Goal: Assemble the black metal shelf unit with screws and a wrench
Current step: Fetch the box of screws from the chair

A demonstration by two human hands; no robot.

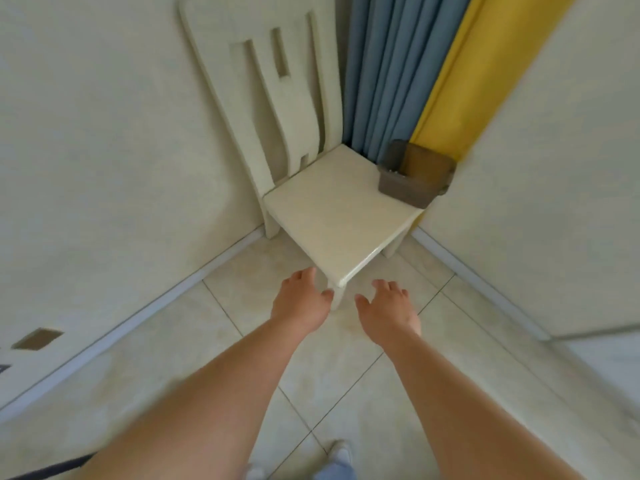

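Observation:
No black shelf part, screw or wrench shows in the head view. Both my arms stretch forward over the tiled floor toward a cream chair (332, 220) that stands in the corner. My left hand (300, 299) hovers just left of the seat's near corner, fingers relaxed and holding nothing. My right hand (387, 310) hovers just right of that corner, fingers spread and empty. Neither hand plainly touches the chair.
A small brown bin (415, 176) sits on the chair's far right edge, against blue curtains (388, 74) and a yellow curtain (460, 74). Cream walls close in left and right with grey skirting. My feet (341, 457) show at the bottom.

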